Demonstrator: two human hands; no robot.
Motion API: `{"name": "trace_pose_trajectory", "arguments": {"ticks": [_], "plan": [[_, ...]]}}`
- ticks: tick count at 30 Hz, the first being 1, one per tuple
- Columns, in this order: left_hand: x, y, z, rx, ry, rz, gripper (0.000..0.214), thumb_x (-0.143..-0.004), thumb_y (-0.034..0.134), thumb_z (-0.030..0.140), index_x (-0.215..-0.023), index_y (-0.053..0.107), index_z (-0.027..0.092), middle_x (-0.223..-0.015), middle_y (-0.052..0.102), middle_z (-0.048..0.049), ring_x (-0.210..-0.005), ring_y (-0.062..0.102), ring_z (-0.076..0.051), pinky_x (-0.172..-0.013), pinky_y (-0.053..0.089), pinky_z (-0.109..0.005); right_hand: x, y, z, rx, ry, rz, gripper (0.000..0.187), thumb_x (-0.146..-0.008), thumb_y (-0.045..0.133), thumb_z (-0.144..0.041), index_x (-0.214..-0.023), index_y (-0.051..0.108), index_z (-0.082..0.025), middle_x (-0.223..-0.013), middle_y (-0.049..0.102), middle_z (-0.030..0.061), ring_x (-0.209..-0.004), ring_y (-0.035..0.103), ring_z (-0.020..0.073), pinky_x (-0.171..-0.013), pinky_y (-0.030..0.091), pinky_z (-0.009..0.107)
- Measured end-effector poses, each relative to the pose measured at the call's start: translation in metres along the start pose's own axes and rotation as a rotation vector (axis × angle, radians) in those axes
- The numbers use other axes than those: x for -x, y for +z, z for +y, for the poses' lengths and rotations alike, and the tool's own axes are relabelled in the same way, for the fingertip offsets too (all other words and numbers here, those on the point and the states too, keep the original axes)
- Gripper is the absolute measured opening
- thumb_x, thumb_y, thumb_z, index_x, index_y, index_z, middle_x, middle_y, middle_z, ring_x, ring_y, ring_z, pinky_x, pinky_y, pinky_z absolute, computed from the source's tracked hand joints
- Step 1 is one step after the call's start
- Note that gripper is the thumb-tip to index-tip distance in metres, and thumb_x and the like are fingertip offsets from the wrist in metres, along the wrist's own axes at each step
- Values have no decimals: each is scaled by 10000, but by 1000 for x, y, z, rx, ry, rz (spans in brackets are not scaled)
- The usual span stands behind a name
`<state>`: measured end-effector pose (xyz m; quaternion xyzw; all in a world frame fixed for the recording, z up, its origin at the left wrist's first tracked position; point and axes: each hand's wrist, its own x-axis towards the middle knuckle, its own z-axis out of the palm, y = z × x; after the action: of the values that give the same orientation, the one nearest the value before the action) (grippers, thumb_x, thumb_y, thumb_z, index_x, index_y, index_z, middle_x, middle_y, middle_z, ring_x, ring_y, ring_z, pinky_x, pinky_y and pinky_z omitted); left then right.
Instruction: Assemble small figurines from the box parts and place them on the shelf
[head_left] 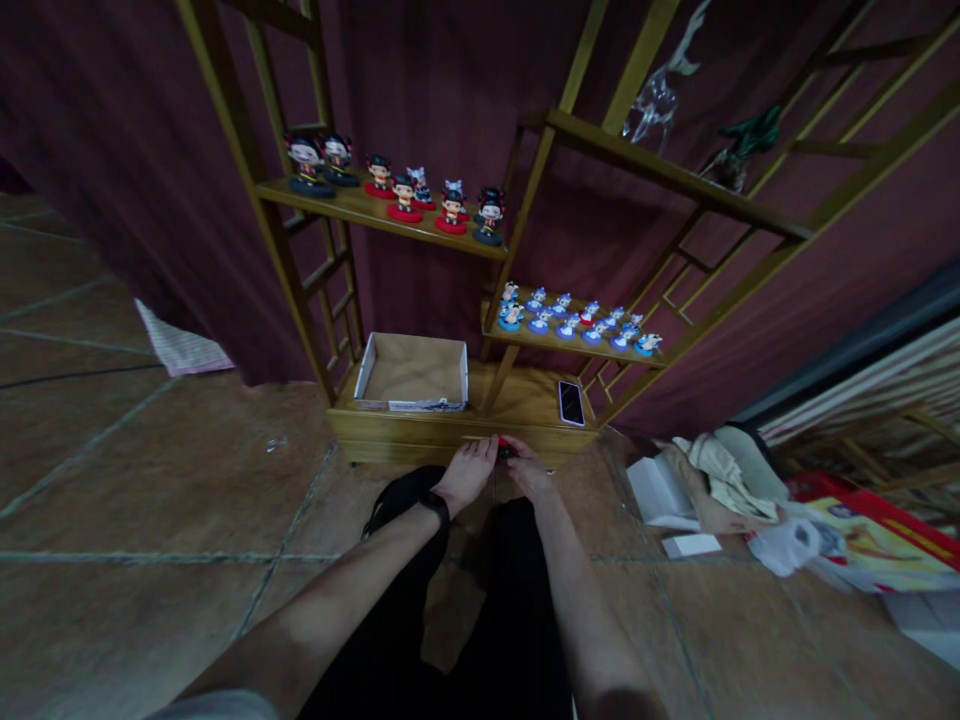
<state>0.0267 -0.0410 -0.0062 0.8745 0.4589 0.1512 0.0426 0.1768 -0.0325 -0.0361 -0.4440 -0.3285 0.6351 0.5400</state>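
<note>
My left hand (470,470) and my right hand (527,468) meet in front of the cabinet's low base. Between their fingertips is a small red-and-black object (504,449), mostly covered by the fingers, so its kind does not show. Both hands are closed around it. Just beyond my left hand, an open shallow cardboard box (412,368) sits on the base. A phone (571,402) lies flat on the same surface, farther right. Above, several small figurines with red or dark bases (405,200) stand on the left shelf, and blue-and-white ones (568,325) on the lower right shelf.
The wooden display rack (536,200) rises in front of me against a dark red curtain (427,80). A clear ornament (654,105) and a green one (750,140) stand up high. White boxes (660,492), cloth (724,475) and a red-yellow package (885,530) lie at right on the tiled floor.
</note>
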Motion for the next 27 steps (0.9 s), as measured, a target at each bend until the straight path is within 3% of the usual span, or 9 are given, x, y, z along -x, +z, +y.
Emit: {"name": "trace_pose_trajectory", "arguments": {"ticks": [6, 12, 20, 27], "plan": [[-6, 0, -9, 336, -163, -25, 343, -873, 353, 207, -1198, 464, 196, -1074, 577, -86, -932, 579, -167, -782, 436, -269, 2, 4, -5, -17, 84, -40, 367, -513, 736, -174, -864, 630, -191, -896, 680, 21, -839, 622, 150, -826, 464, 318], [-18, 12, -19, 511, -300, -63, 219, -832, 442, 247, -931, 617, 160, -875, 646, -71, -820, 602, -174, -731, 429, -259, 1, 6, -5, 23, 129, -33, 302, -538, 761, -265, -806, 656, -169, -868, 691, 42, -820, 638, 160, -791, 481, 305], [-26, 20, -28, 689, -317, -95, 200, -783, 479, 239, -845, 647, 149, -803, 674, -45, -737, 604, -158, -648, 421, -235, 1, 7, -4, -14, 119, 27, 267, -507, 766, -194, -747, 651, -180, -820, 701, 39, -789, 654, 172, -774, 502, 329], [-27, 17, -27, 750, -308, -97, 217, -775, 476, 233, -844, 660, 141, -794, 682, -49, -759, 610, -168, -672, 435, -242, 1, 8, -3, -21, 106, 40, 318, -461, 785, -215, -733, 623, -173, -804, 696, 28, -810, 652, 184, -779, 506, 352]]}}
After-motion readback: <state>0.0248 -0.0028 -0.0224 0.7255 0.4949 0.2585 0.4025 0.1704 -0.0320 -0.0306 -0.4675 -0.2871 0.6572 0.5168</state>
